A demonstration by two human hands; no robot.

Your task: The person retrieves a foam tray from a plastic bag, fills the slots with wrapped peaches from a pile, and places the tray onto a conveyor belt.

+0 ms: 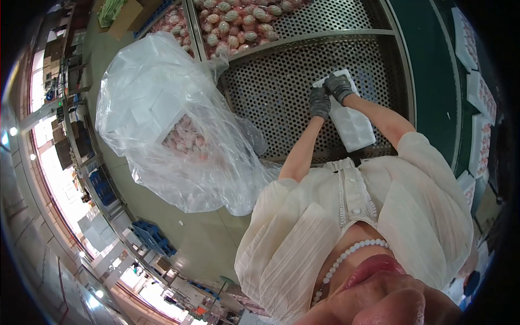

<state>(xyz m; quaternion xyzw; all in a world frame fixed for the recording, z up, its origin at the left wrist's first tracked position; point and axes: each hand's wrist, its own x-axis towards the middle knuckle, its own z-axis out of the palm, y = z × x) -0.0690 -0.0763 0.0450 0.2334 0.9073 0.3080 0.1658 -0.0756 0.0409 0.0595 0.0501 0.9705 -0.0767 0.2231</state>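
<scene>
A long white foam tray (355, 130) lies slantwise over the perforated metal worktable (271, 86), its near end close to my body. My right hand (339, 88), in a grey glove, is closed over the tray's far end. Beside it, my left hand (319, 103), also grey-gloved, is closed at the tray's left edge, close against the right hand. The fingertips of both hands are partly hidden. To the left of my hands stands a large clear plastic bag (179, 130) with white foam pieces and pinkish items inside.
Several round pink and pale wrapped items (238, 24) fill a far section behind a metal divider (314, 39). On my right runs a green conveyor belt (422, 59) with filled white trays (481, 97) along its far side. Blue pallets (154, 238) sit on the floor at left.
</scene>
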